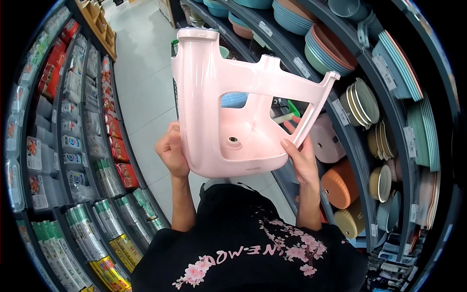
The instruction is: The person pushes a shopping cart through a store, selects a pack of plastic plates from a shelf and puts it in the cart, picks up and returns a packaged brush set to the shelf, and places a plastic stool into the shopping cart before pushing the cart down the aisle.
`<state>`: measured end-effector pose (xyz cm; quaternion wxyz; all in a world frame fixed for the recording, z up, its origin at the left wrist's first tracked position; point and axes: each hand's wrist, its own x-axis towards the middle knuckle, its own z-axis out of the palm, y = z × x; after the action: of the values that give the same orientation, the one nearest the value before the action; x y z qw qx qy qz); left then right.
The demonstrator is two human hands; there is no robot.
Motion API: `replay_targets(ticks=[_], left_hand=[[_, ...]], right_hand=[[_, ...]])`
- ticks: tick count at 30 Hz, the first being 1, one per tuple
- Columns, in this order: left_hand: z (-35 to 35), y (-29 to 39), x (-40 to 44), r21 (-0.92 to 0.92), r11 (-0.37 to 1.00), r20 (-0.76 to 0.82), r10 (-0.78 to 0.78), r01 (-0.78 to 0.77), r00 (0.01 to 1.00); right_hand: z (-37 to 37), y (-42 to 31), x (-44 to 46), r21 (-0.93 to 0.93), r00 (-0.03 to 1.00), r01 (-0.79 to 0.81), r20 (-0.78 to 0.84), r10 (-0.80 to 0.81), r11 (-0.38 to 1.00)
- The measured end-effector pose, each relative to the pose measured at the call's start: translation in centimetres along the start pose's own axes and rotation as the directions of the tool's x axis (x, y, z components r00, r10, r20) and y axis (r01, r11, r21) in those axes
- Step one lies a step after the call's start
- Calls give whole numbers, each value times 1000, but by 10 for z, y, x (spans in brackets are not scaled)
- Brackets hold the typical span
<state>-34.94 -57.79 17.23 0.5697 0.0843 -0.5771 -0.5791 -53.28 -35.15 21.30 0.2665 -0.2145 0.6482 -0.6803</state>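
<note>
A pink plastic stool [198,97] is held up in front of my chest, tilted, with its hollow inside and a small round hole facing me. My left hand [171,150] is closed at the stool's left side, its fingers partly hidden behind the edge. On the other side, my right hand [302,158] grips the lower right leg, thumb in front and fingers behind it.
Shelves on the right hold stacked basins [331,48], bowls [360,103] and an orange stool [340,185]. The left shelves carry red packs [119,148] and rolls [85,228]. A tiled aisle floor [141,73] runs ahead, with a green-edged basket or cart partly hidden behind the stool.
</note>
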Motion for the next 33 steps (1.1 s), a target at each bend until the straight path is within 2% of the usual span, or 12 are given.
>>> replay_targets(ticks=[2,6,8,9,11,14,17,21,24,26,29,33], left_hand=[[-11,-7,5,261,959,-75,-95,112,993],[-18,-18,18,439,881,-274,-54,174,960],[-32,-24,18,663,722,-221,-64,198,973],[-36,-23,17,669,714,-242,-57,209,969],[-42,-22,16,529,718,-289,-349,453,891],[-44,-18,19,500,654,-330,-462,567,823],[-47,-25,17,400,768,-323,-393,501,861],[-42,-9,17,468,689,-343,-436,553,832],[-50,0,9,343,722,-338,-503,601,796],[-47,12,7,304,744,-316,-511,595,799],[-43,22,0,364,678,-436,-482,639,760],[-60,45,-8,349,627,-538,-474,696,697]], right_hand=[[14,1,16,43,1000,-12,15,11,999],[35,19,51,-84,992,126,15,-125,988],[55,16,64,-51,991,131,49,-128,990],[59,18,71,-79,982,183,62,-179,980],[65,20,81,-99,970,235,86,-227,967],[68,24,97,-151,971,194,171,-168,969],[76,28,106,-156,969,212,161,-187,965],[84,37,117,-125,956,231,215,-201,965],[96,40,124,22,956,136,259,-137,990],[102,50,134,29,914,176,366,-175,984],[111,64,134,4,850,224,488,-197,975],[138,64,125,136,832,212,495,-252,968]])
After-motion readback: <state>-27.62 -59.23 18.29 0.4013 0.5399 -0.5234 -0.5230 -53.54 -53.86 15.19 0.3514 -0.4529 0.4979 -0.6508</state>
